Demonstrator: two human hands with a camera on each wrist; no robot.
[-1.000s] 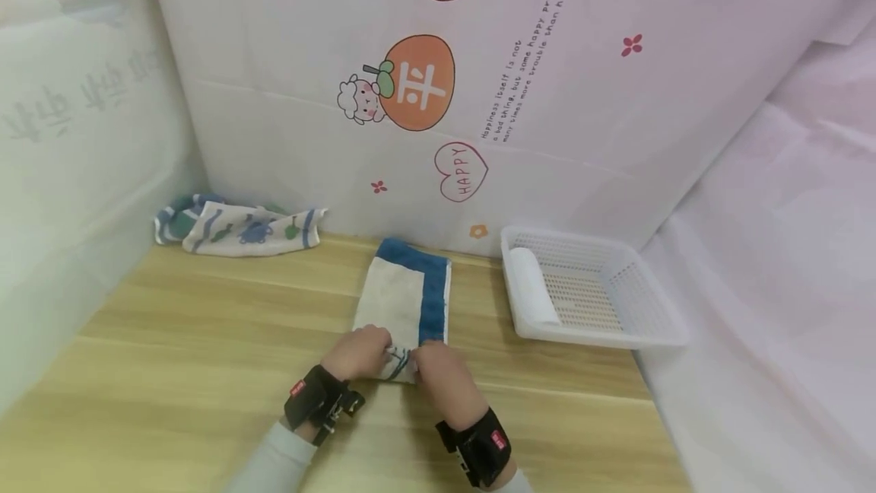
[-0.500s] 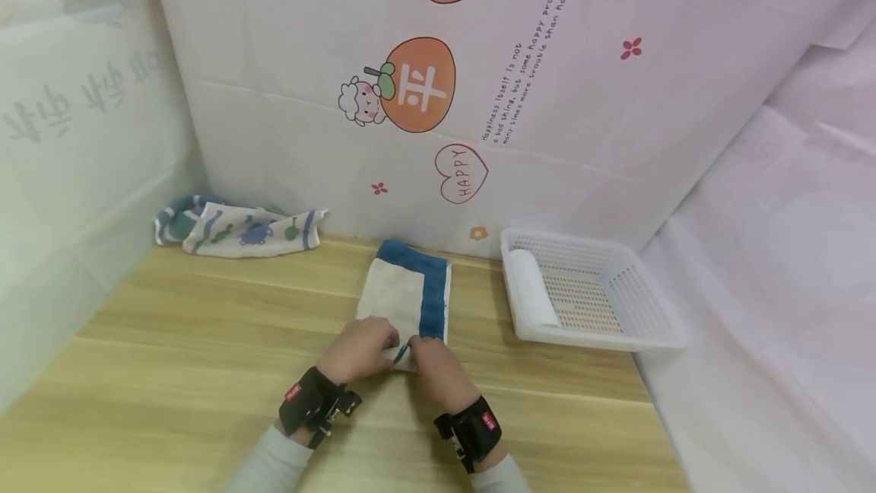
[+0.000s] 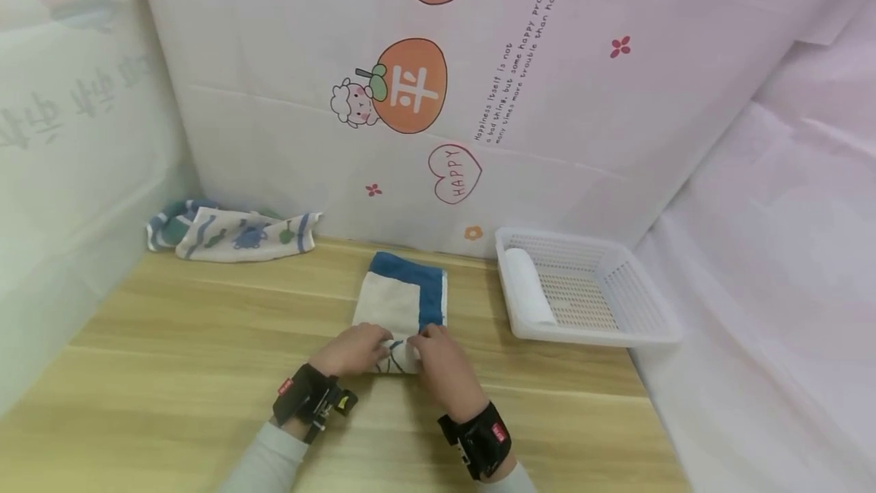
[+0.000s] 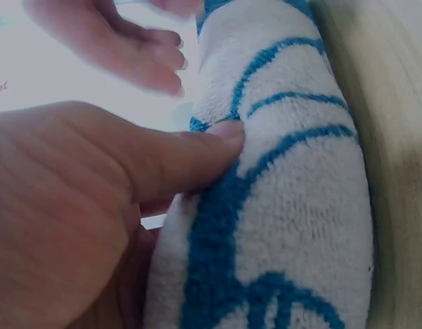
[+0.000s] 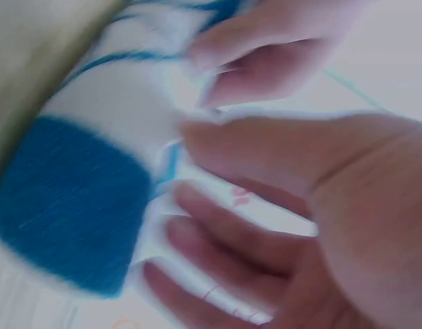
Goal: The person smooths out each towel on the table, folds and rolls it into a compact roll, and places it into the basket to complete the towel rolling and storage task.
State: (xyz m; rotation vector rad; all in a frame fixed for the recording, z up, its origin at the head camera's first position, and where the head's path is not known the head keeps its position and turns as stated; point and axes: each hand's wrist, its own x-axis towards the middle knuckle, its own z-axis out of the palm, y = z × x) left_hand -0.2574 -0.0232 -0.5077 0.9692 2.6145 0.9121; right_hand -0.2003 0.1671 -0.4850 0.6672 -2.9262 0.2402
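A white towel with a blue border (image 3: 390,303) lies on the wooden table, its near end turned up into a thick roll (image 3: 402,360). Blue line drawings mark the roll in the left wrist view. My left hand (image 3: 352,350) pinches the roll's left part, thumb on top and fingers curled behind. At the right part is my right hand (image 3: 448,373), its thumb at the towel's edge. In the right wrist view its fingers (image 5: 224,240) are spread loosely apart from the thumb, slightly blurred, beside the blue end of the roll (image 5: 73,199).
A white plastic basket (image 3: 657,303) stands at the right with a rolled white cloth (image 3: 530,287) inside. Crumpled patterned towels (image 3: 239,234) lie at the back left. Printed fabric walls (image 3: 547,189) enclose the table (image 3: 171,371) at the back and sides.
The towel's near end has been rolled further and less of its flat part shows. Both hands have shifted slightly, and my right fingers have loosened. The head view has turned slightly right.
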